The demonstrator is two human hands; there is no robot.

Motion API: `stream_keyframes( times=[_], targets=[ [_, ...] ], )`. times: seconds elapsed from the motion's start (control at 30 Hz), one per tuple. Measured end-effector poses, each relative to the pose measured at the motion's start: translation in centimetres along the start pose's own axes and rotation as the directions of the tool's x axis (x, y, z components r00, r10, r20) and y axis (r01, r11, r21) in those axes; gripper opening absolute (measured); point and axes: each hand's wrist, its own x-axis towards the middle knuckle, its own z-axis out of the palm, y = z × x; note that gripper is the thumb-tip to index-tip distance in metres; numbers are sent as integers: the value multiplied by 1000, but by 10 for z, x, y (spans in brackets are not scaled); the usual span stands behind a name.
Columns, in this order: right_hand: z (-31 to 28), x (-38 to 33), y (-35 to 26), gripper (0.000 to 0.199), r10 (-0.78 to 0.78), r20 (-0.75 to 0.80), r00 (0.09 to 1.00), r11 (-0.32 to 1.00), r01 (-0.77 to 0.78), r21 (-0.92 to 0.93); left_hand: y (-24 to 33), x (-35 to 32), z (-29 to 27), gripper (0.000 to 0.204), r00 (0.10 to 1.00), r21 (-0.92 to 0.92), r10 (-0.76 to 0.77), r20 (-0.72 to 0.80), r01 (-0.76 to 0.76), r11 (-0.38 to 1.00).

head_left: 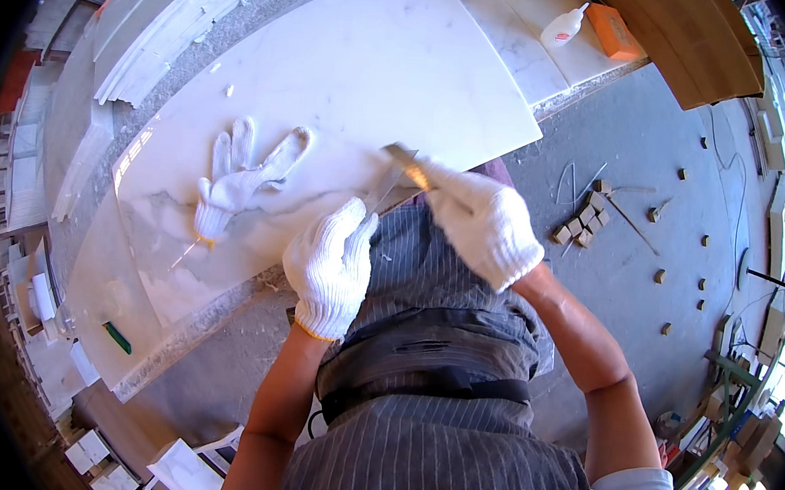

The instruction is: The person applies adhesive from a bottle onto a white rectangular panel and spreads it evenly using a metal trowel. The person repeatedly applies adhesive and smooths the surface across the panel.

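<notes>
A large white marble slab (371, 66) lies across the workbench in front of me. My right hand (483, 225), in a white knit glove, grips a flat metal blade (402, 159) whose tip rests at the slab's near edge. My left hand (330, 263), also gloved, is pressed against the same edge just left of the blade, fingers pointing up toward it. A spare white glove (240, 176) lies flat on the slab to the left of my hands. My striped apron fills the lower middle of the view.
A white glue bottle (561, 25) and an orange block (614, 31) sit on the far slab. Stacked marble strips (166, 10) lie at the upper left. Several small wooden blocks (581, 222) are scattered on the grey floor at right. A green marker (117, 337) rests at the lower left.
</notes>
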Motion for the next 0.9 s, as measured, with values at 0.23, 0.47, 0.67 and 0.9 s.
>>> stream_keyframes(
  times=[0.23,0.47,0.67,0.9],
  targets=[
    [3,5,-26,33,174,-163,971,985,-172,24,-1,-2,4,23,988,-94,-152,-20,150,984],
    [2,-2,-56,33,242,24,970,960,-243,140,10,5,-3,19,970,-164,-240,35,243,956],
    [14,8,-23,39,325,-186,927,922,-267,281,29,28,-17,22,665,-424,-670,330,738,524],
    [34,10,-18,39,126,-266,956,992,-126,15,24,28,-24,21,662,-478,-658,359,736,479]
  ],
)
